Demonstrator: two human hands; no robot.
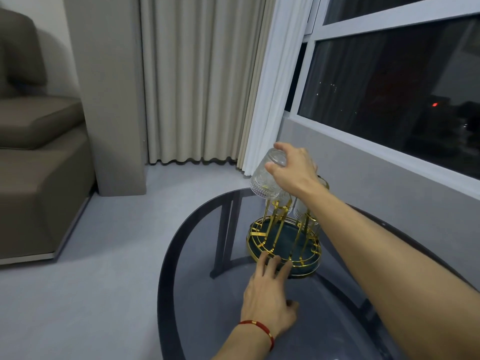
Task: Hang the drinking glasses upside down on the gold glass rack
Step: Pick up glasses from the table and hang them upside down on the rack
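Observation:
The gold glass rack [262, 233] with a dark teal round base stands on the smoked-glass table [197, 294]. My right hand [293, 170] grips the base of a clear patterned drinking glass [265, 178], held upside down and tilted over a gold prong on the rack's left side. Two more clear glasses [301, 209] hang upside down on the rack, partly hidden behind my right forearm. My left hand [270, 300], with a red string on its wrist, rests its spread fingertips against the rack's near rim.
The oval table sits close to a grey wall under a dark window [389, 87] on the right. Beige curtains [197, 79] hang behind. A brown sofa [33, 152] stands at the left across grey floor.

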